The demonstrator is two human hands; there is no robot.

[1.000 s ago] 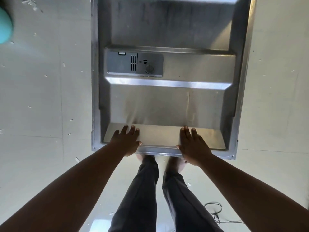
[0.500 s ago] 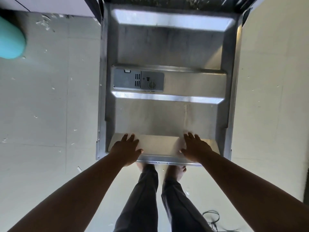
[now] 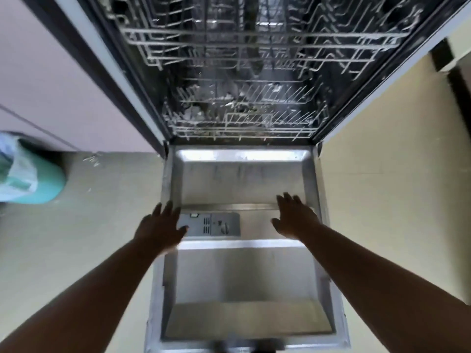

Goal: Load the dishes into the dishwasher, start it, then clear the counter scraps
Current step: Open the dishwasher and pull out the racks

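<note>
Both hands have left the door's near edge and now reach forward over the open dishwasher door (image 3: 242,273).

Dishwasher (image 3: 242,72) fills 12 o'clock, its door lying flat toward 6 o'clock; the lower rack (image 3: 242,118) sits inside, the upper rack (image 3: 254,39) above it. Left hand (image 3: 159,230) hovers by the detergent dispenser (image 3: 211,224), fingers spread and holding nothing; right hand (image 3: 294,219) likewise spread, at 3 o'clock of the dispenser. Judged step: door just opened, loading not begun; next likely calls for sliding the lower rack out. Blur hides whether the racks hold anything and whether the hands touch the door. A teal bin (image 3: 33,182) stands on the floor (image 3: 102,212) at 9 o'clock, cut off.
</note>
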